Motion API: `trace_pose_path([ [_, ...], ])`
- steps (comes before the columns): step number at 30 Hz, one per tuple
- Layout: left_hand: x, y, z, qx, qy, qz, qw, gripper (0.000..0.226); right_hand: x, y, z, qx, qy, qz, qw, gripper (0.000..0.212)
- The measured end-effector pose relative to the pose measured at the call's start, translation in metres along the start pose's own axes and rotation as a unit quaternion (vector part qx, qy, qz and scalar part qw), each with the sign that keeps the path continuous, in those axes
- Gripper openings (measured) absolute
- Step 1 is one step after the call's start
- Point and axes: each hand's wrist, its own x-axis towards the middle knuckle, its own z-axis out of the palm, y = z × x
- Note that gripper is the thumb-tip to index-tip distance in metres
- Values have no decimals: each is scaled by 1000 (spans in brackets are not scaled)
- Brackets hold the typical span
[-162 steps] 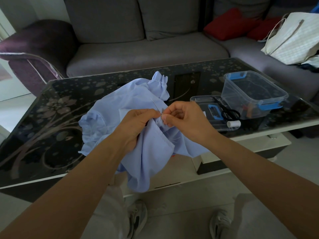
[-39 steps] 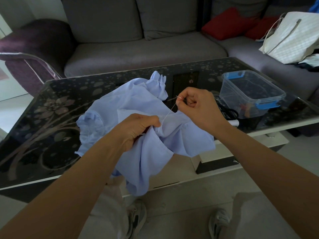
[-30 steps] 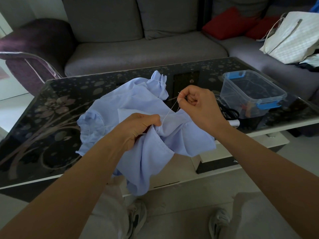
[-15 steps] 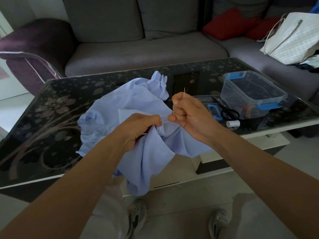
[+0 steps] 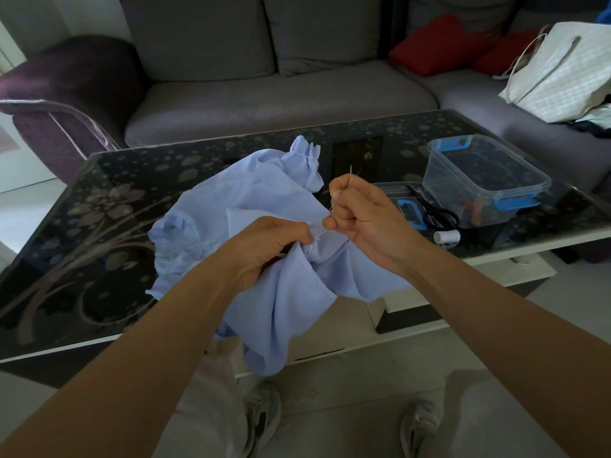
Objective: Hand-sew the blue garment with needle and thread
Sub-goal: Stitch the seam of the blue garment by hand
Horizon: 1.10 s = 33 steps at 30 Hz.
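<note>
The light blue garment (image 5: 251,206) lies bunched over the front edge of the glass table (image 5: 99,233) and hangs down toward my knees. My left hand (image 5: 264,246) grips a fold of the cloth at the seam. Just to its right, my right hand (image 5: 360,216) is curled into a fist and pinches the needle (image 5: 349,175), whose tip points up above my fingers. A short white thread (image 5: 325,226) runs from my right fingers down to the cloth beside my left thumb.
At the table's right stand a clear plastic box with blue clips (image 5: 486,183), its lid (image 5: 401,201), black scissors (image 5: 436,211) and a white thread spool (image 5: 446,237). A grey sofa (image 5: 281,97) with red cushions (image 5: 439,44) and a white bag (image 5: 562,71) lies behind.
My right hand came back down and left from its raised pull, close to my left hand. The needle has turned to point upward. The left hand has kept its grip on the cloth.
</note>
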Motion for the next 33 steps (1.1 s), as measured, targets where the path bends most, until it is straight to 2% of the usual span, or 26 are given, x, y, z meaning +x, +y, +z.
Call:
trace_pose_path([
  [4, -1, 0, 0, 20, 3, 17, 1000, 53, 0, 0, 1, -1, -2, -3, 1000, 22],
  [7, 2, -2, 1, 14, 21, 26, 999, 13, 0, 0, 3, 2, -10, -6, 1000, 21],
  [10, 2, -1, 2, -1, 27, 30, 999, 3, 1, -2, 3, -21, -13, -17, 1000, 21],
  [23, 6, 0, 5, 39, 51, 28, 998, 3, 2, -4, 4, -93, 8, -30, 995, 20],
  [26, 6, 1, 6, 34, 58, 20, 998, 9, 3, -2, 5, -101, 17, -32, 994, 20],
  [28, 8, 0, 6, 33, 61, 24, 997, 4, 3, -1, 5, -111, 19, -30, 993, 21],
  [31, 10, -3, 5, 37, 63, 21, 997, 24, 5, 0, 3, -92, 26, -17, 995, 20],
  [33, 11, -5, 3, 39, 53, 18, 998, 28, 5, 1, 2, -81, 33, -5, 996, 21],
])
